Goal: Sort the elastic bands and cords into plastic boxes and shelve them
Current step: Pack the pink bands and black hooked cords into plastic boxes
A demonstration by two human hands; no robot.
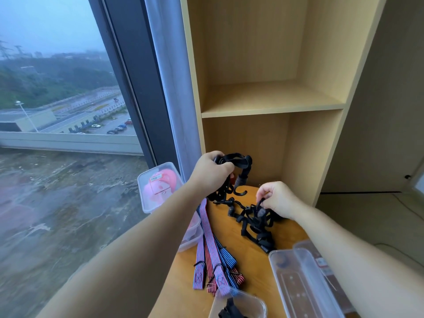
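Observation:
My left hand (pixel 212 173) grips a bunch of black elastic cords with hooks (pixel 238 162), lifted above the round wooden table (pixel 243 255). My right hand (pixel 278 198) pinches a strand of the black tangled cords (pixel 254 223) that lie on the table. Striped red and blue elastic bands (pixel 214 260) with metal hooks lie flat on the table, trailing toward the near edge. A clear plastic box (pixel 238 305) at the near edge holds something black. Another clear box (pixel 302 285) sits at the right.
A light wooden shelf unit (pixel 270 106) stands behind the table, with two open compartments. A clear lidded box with pink contents (pixel 158 187) sits at the table's left, stacked on another box. A large window (pixel 68 134) fills the left side.

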